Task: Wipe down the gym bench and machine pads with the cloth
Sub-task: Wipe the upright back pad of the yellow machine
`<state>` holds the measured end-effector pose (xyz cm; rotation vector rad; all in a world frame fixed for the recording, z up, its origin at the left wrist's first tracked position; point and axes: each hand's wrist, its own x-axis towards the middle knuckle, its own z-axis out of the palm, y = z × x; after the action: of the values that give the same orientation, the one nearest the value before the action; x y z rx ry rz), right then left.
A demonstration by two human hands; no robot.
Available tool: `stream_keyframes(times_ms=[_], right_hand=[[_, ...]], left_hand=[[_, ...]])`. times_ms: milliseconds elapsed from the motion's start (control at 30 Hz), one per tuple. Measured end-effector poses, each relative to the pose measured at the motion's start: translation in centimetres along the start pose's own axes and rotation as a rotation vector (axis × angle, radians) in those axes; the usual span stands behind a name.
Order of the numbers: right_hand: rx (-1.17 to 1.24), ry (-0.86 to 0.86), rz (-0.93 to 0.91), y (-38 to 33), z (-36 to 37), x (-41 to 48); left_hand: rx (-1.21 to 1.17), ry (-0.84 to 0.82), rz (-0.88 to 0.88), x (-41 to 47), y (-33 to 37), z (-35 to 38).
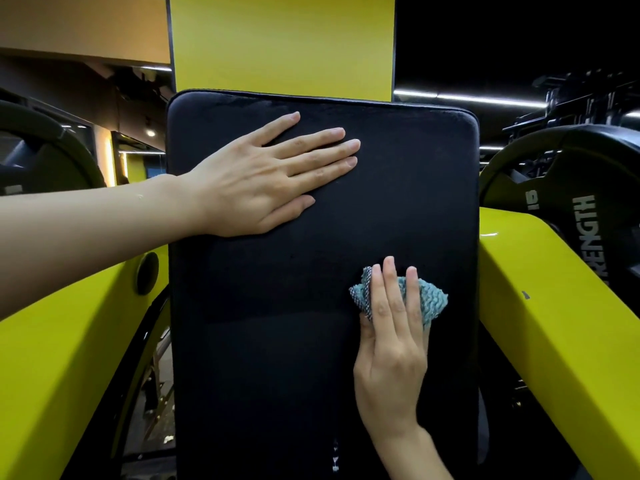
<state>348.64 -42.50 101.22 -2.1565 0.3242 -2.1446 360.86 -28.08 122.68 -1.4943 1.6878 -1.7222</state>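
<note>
Centrally, the black machine pad [311, 341] is flanked by yellow frame arms [554, 306]. The left hand [256, 181] is laid flat on the pad's upper part, fingers straight and slightly spread, with nothing held. At lower right, the bunched teal cloth [431, 299] is pressed against the pad by the right hand [391, 358], fingers extended.

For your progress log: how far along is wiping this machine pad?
Done: unclear; the black pad shows no wipe marks. In hand: the right hand presses the teal cloth onto the pad's lower right, while the left hand lies flat on its upper left. Left: likely the remaining pad surface.
</note>
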Motion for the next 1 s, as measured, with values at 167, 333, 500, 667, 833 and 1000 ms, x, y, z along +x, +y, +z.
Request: stream_keyframes(times_ms=[167,333,500,667,833,1000], right_hand=[[0.034,0.040,0.058,-4.6,2.1,-0.1],[0.050,-0.013,-0.093,-8.3,4.0,-0.4],[0.031,-0.022,-0.145,-6.0,3.1,0.0],[-0.013,0.015,-0.034,-1.3,1.1,1.2],[0.003,0.066,0.107,-1.0,0.9,1.4],[0.033,0.131,0.213,-5.8,2.9,0.1]], left_hand=[[-0.010,0.010,-0.004,0.1,0.1,-0.1],[-0.033,0.031,0.004,0.0,0.1,0.0],[-0.054,0.045,0.006,-0.1,0.1,0.1],[-0.073,0.042,0.009,-0.2,0.1,0.1],[-0.086,0.047,0.011,-0.2,0.1,0.2],[-0.094,0.041,0.034,-0.3,0.0,0.3]])
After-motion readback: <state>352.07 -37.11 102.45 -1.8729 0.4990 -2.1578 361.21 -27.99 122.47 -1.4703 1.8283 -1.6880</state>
